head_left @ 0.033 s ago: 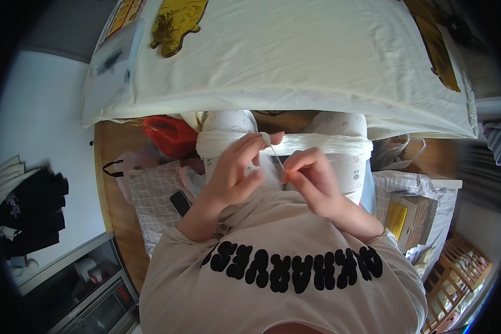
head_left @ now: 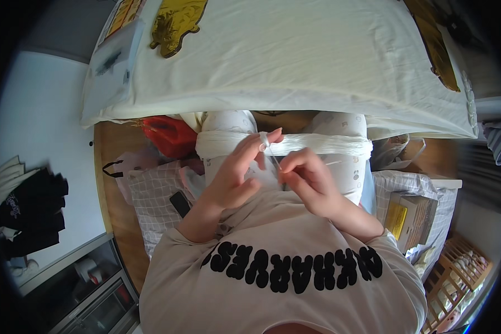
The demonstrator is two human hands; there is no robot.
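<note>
A skein of white yarn (head_left: 323, 145) is stretched in a broad band around both of my knees. Over it, my left hand (head_left: 239, 167) is raised with the fingers extended and the thumb apart. Several turns of white yarn (head_left: 264, 139) circle its index finger near the tip. From there a thin strand (head_left: 274, 160) slants down to my right hand (head_left: 310, 181), whose thumb and index finger pinch together at its end. Its other fingers curl in, so what lies inside the palm is hidden.
A cloth-covered table (head_left: 295, 61) stands ahead, bearing a gold foil shape (head_left: 178, 25) and a white flat package (head_left: 111, 67). A dark phone (head_left: 180, 204) and a red bag (head_left: 170, 136) lie to my left. Stacked books (head_left: 417, 220) and a wooden rack (head_left: 456, 273) are at the right.
My right hand has shifted slightly left with the strand. The left fingers have moved only a little, and the yarn around them sits slightly differently.
</note>
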